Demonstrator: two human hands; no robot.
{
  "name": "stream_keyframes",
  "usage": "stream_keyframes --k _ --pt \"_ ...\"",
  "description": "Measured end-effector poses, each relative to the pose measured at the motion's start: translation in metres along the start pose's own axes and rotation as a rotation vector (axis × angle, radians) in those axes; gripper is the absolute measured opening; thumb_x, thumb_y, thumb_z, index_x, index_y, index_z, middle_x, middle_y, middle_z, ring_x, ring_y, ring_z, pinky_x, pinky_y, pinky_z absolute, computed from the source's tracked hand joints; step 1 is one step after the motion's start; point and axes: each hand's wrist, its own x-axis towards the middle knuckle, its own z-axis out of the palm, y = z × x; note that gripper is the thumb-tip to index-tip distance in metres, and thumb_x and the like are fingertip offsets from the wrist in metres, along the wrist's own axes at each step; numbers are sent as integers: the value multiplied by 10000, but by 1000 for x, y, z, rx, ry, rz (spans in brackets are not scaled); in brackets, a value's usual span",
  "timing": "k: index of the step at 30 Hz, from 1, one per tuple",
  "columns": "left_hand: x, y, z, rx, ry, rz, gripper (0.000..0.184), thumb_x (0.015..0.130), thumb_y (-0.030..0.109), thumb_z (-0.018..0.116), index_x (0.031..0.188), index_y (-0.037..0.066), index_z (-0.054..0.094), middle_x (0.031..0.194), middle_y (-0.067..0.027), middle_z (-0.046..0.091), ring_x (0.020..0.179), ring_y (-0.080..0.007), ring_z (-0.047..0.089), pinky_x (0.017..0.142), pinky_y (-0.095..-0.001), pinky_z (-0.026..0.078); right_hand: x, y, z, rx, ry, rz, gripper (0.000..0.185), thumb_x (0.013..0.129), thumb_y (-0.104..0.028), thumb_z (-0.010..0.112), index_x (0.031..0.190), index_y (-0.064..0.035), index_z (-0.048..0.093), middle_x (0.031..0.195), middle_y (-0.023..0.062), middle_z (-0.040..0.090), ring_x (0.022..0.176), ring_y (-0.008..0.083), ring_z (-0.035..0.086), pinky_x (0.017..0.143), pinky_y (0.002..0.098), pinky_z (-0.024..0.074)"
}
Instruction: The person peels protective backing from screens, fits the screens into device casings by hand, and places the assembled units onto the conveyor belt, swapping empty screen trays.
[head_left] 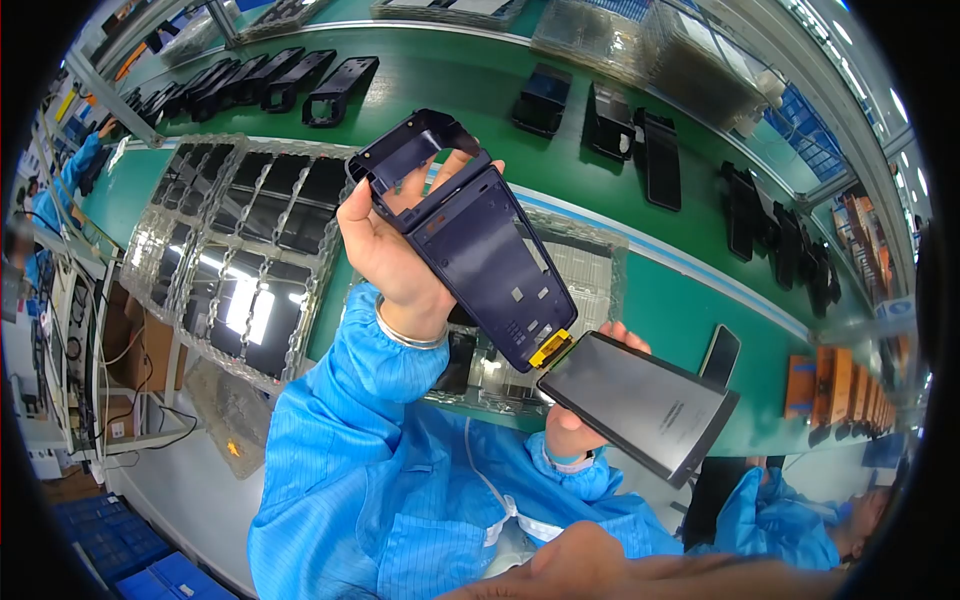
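Above the bench, raised left hand grips dark housing; right hand clasps screen.

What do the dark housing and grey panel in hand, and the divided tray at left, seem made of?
Dark housing: probably moulded plastic, satin finish; openings and rims look formed in one piece.
Grey panel: smooth, satin metal or coated plastic; its even sheen leaves that open.
Divided tray: likely thin clear plastic, glossy; transparent, with glints along its ridges.

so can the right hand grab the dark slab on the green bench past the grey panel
Probably not without letting go: the right hand is holding the grey panel, though the dark slab looks close by with its upper part uncovered.
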Motion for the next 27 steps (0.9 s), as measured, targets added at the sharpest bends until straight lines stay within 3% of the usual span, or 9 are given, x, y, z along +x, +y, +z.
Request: stream_keyframes --k 5,6,9,10,13,18,21,23,27 --pt "-5 -2 1 -45 -74 -11 724 884 475 316 1362 -68 334 1353 -237 413 1248 -403 414 1050 -555 357 2 4 -5 -70 -115 -2 1013 716 -555 735 1392 21 249 1361 172 372 1256 333 431 1067 458 378" --pt "-7 -3 1 -42 -96 -12 728 883 479 317 1365 -66 327 1368 -228 397 1255 -400 405 1047 -556 361 8 -3 4 -53 -72 -17 871 723 -506 747 1324 37 427 1339 197 416 1206 324 497 985 377 447" --pt "-15 -5 2 -47 -200 -41 722 874 463 316 1385 -47 299 1415 -218 342 1272 -401 379 1035 -571 367 15 -6 -2 -232 -305 -87 761 717 -347 804 1284 53 492 1375 254 384 1226 360 481 1004 410 413" --pt "-16 -8 0 -55 -262 -44 717 872 456 314 1387 -43 299 1418 -218 340 1272 -403 379 1032 -575 368 21 -16 3 -238 -348 -62 677 689 -196 827 1250 49 539 1375 312 379 1223 414 480 1000 438 399" --pt "-24 -12 3 76 -284 -12 699 859 431 335 1396 -14 308 1426 -219 337 1270 -406 378 1000 -582 402 33 -37 11 -558 -517 -61 630 656 -116 817 1227 9 583 1351 337 408 1169 458 512 951 423 442" --pt "-26 -17 -2 108 -296 7 696 848 431 388 1396 5 332 1419 -221 350 1269 -403 380 969 -578 437 35 -41 18 -594 -556 -30 587 669 -91 801 1215 -12 599 1341 324 422 1163 454 515 929 420 460" --pt "-25 -19 -3 -223 -426 -76 692 849 430 404 1392 5 341 1417 -221 351 1264 -403 384 970 -578 435 36 -41 19 -589 -563 -21 588 671 -88 799 1219 -20 597 1339 311 426 1156 451 518 922 426 464" --pt "-25 -20 -2 -278 -449 -77 690 850 430 412 1390 5 346 1415 -221 352 1260 -403 388 972 -579 433 37 -42 19 -596 -570 -17 592 669 -88 799 1222 -26 596 1340 303 427 1152 448 520 919 427 467" --pt "-26 -19 2 -5 -363 -1 695 847 438 418 1387 6 349 1414 -222 349 1258 -403 391 975 -586 425 38 -42 20 -605 -571 -8 601 664 -91 801 1226 -41 595 1346 294 422 1149 443 522 913 424 471"
